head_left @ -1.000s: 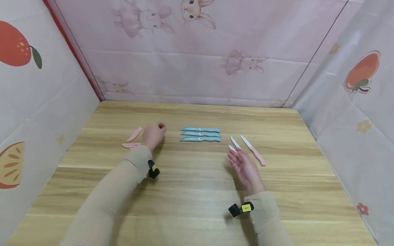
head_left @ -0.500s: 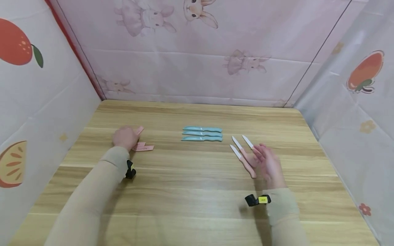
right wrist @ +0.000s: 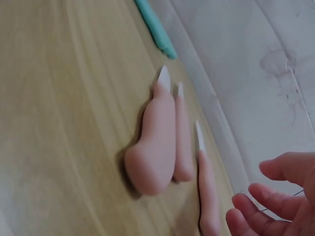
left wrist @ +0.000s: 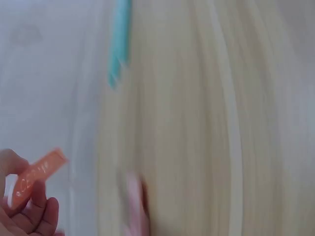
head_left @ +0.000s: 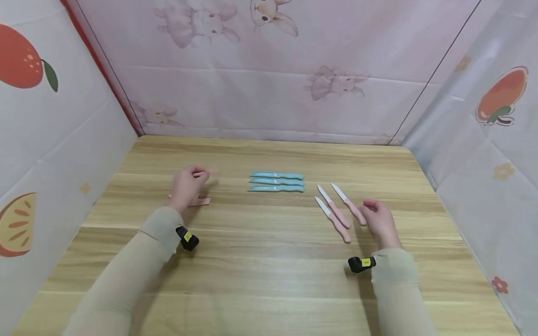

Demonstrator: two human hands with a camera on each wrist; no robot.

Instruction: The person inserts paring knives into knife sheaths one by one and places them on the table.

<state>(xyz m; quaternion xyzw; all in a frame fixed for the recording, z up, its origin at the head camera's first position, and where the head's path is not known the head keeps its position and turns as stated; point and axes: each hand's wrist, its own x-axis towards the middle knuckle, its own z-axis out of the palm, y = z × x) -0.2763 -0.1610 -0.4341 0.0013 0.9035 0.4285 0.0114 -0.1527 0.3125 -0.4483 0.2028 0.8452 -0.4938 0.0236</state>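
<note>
My left hand [head_left: 188,185] pinches a pink knife sheath [left wrist: 42,172] between thumb and fingers, raised above the table. Beneath and behind that hand lie other pink sheaths [head_left: 203,201], partly covered by it in the head view. At the right, three pink-handled paring knives with bare white blades lie slanted on the table: a near one [head_left: 338,229], a middle one [head_left: 340,216] and a far one [head_left: 356,213]. My right hand [head_left: 380,221] hovers just right of the far knife's handle, its fingers loosely bent and nothing between them in the right wrist view.
Three light-blue sheathed knives [head_left: 277,182] lie parallel at the middle back of the wooden table [head_left: 260,261]. Patterned cloth walls [head_left: 269,102] stand along the back and both sides.
My left hand went left to the pink sheaths, picked one up and has moved back rightward with it. My right hand shifted right, from over the pink knives to beside the far one's handle.
</note>
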